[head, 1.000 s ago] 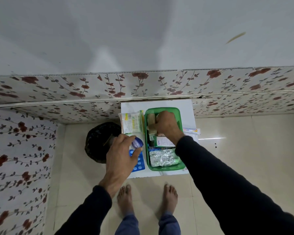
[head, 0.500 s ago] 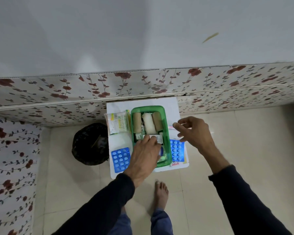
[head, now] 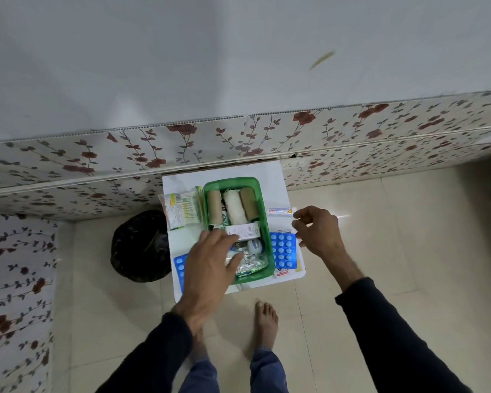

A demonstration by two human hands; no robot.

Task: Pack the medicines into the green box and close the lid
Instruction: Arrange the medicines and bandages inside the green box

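Observation:
The green box [head: 268, 222] stands open on a small white table [head: 224, 170]. Inside lie three bandage rolls [head: 234, 207], a white carton [head: 245, 231], a small blue-and-white jar [head: 255, 245] and foil strips [head: 250, 266]. My left hand [head: 210, 262] hovers over the box's near left corner with fingers spread and nothing in it. My right hand [head: 318, 234] is just right of the box, fingers loosely curled and apart, above a blue blister pack [head: 284, 251]. A second blue blister pack [head: 179, 265] lies left of the box, partly under my left hand.
A pack of cotton buds [head: 179, 211] lies left of the box and a small tube [head: 279, 211] to its right. A black bin bag [head: 136, 245] stands on the floor beside the table's left side. A flowered wall panel [head: 238, 137] runs behind. My bare feet are below the table's front edge.
My left hand carried the small jar from the table's left side into the box and let it go. My right hand came out of the box and moved to its right side.

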